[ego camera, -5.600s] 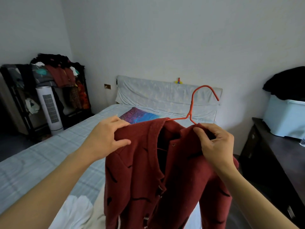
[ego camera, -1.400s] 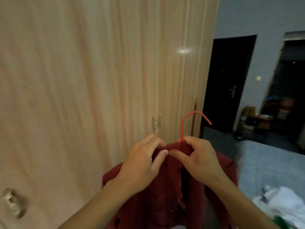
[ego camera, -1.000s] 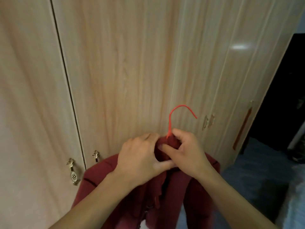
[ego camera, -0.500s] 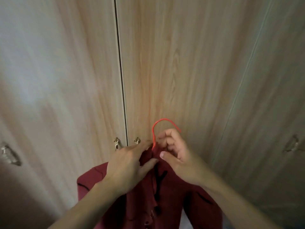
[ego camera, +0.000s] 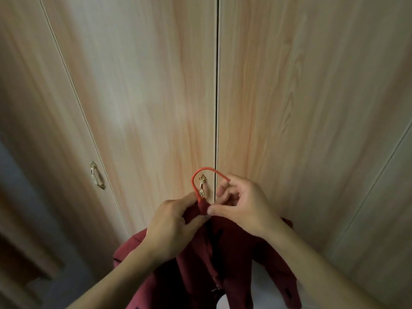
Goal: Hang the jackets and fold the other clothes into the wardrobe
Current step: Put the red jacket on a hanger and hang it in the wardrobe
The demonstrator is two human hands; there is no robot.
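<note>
A dark red jacket (ego camera: 225, 259) hangs on an orange wire hanger (ego camera: 201, 177), held up close to the shut wooden wardrobe doors (ego camera: 289, 108). My left hand (ego camera: 171, 228) pinches the collar just under the hook. My right hand (ego camera: 240, 204) grips the collar on the other side, thumb against the cloth, fingers near the hook's tip. The hook sits right in front of a brass door handle (ego camera: 201, 186) beside the seam between two doors.
A second brass handle (ego camera: 97, 175) sits on the door further left. At the far left a grey wall and a wooden edge (ego camera: 20, 259) show. All wardrobe doors in view are shut.
My view has swung from the bed to the wardrobe and now centres on the door seam. Both hands have kept the jacket's collar, carrying it up to the door handles.
</note>
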